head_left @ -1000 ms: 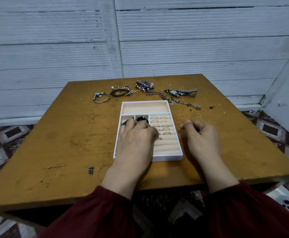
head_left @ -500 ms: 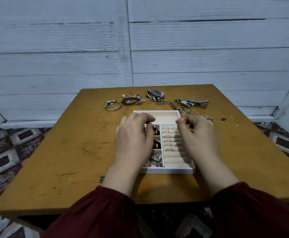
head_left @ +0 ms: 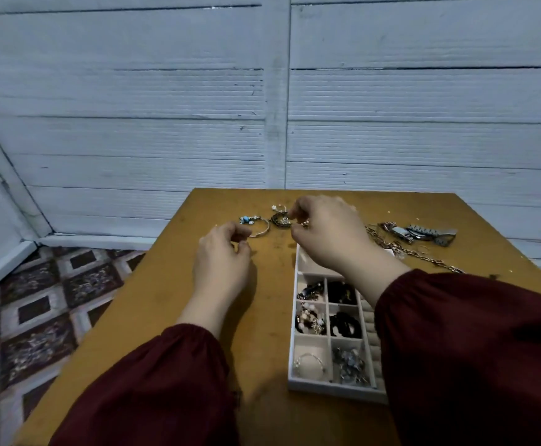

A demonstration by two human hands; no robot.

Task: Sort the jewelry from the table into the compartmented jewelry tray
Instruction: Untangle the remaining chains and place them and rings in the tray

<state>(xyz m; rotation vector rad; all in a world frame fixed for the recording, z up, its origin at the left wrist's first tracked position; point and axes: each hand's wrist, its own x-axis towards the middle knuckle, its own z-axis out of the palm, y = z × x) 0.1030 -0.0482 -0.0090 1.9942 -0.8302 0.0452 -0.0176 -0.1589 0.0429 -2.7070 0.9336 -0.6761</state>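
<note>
Dark bracelet [head_left: 280, 219] lies at the far edge of the bench [head_left: 166, 317], beyond the tray [head_left: 292, 365]. My right hand [head_left: 327, 231] pinches its near end with curled fingers. My left hand [head_left: 222, 257] is loosely curled and empty, beside the bangle [head_left: 257, 226]. Recommend lifting straight up, clear of neighbouring pieces, before carrying to a vacant compartment.

- No text, label, brand or number can be read.
- Table [head_left: 166, 317]: a dark mark [head_left: 237, 395] lies left of the tray's [head_left: 327, 386] near corner, at the sleeve's edge. It is too blurred to read.
- Watches [head_left: 420, 233], beyond the tray to its right: the faces are too small to show any marking.
</note>
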